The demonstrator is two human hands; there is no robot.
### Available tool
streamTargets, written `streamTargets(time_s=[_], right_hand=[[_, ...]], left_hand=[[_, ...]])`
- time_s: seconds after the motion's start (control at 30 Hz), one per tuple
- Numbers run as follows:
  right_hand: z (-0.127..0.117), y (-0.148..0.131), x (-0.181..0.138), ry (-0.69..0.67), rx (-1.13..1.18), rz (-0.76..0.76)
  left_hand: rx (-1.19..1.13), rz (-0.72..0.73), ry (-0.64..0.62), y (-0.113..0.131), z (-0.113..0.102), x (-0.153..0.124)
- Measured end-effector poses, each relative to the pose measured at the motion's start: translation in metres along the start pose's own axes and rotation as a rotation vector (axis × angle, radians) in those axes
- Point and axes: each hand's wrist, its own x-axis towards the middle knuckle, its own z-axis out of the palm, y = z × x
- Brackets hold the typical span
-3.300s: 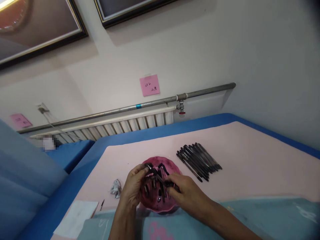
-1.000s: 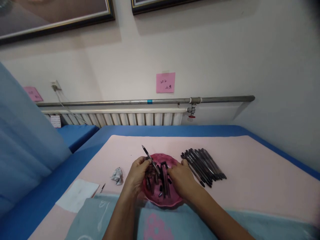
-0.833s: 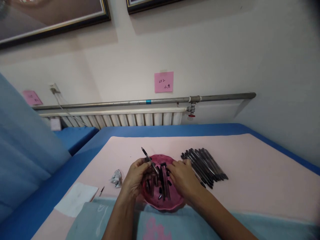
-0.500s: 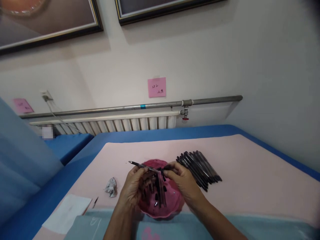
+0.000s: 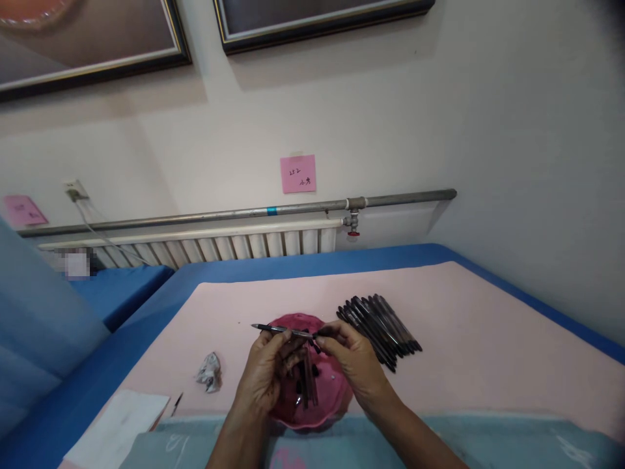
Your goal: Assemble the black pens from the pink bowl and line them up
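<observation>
Above a pink bowl (image 5: 332,397), my left hand (image 5: 266,368) grips a pen (image 5: 279,330) with a clear barrel and a black tip section, its point aimed left. Dark stains mark the fingers. My right hand (image 5: 349,355) pinches a small black piece at the pen's right end; the fingers partly hide it, and it meets the barrel there. Inside the bowl lie clear pen tubes (image 5: 308,381) and several small black parts, partly hidden by my left hand. Right of the bowl, a bundle of black-capped pens (image 5: 381,329) lies side by side.
A crumpled tissue (image 5: 209,372) lies left of the bowl. Further left are a white sheet (image 5: 117,423) and a thin dark refill-like piece (image 5: 176,404). The pink cover (image 5: 478,339) lies over a blue bed (image 5: 312,255), beside a radiator (image 5: 254,246) and wall pipe.
The pen in my left hand is now more level, and its right end has met the black piece in my right hand. The whole view has shifted slightly.
</observation>
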Motion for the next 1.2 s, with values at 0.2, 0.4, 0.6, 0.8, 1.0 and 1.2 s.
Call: streamTargets(time_s=[0.2, 0.4, 0.6, 0.8, 1.0, 1.2], right_hand=[[0.0002, -0.0043, -0.0027, -0.030, -0.110, -0.075], [-0.0034, -0.0053, -0.0047, -0.084, -0.436, -0.192], [-0.0062, -0.0037, -0.0034, -0.138, -0.547, -0.256], [-0.0086, -0.0031, -0.0035, -0.199, -0.646, -0.280], [-0.0095, -0.0034, -0.0065, -0.244, -0.767, -0.345], [-0.0092, -0.0024, -0.0084, -0.273, -0.884, -0.403]], left_hand=[[-0.006, 0.000, -0.003, -0.0006, -0.0002, -0.0001], [0.043, 0.006, -0.020, -0.0006, -0.0015, 0.0004], [0.061, 0.013, -0.002, 0.0011, -0.0007, 0.0006], [0.075, 0.028, -0.007, 0.0010, -0.0019, 0.0014], [0.121, 0.037, 0.010, -0.0005, -0.0026, 0.0015], [0.187, 0.079, 0.022, -0.0019, -0.0025, 0.0001]])
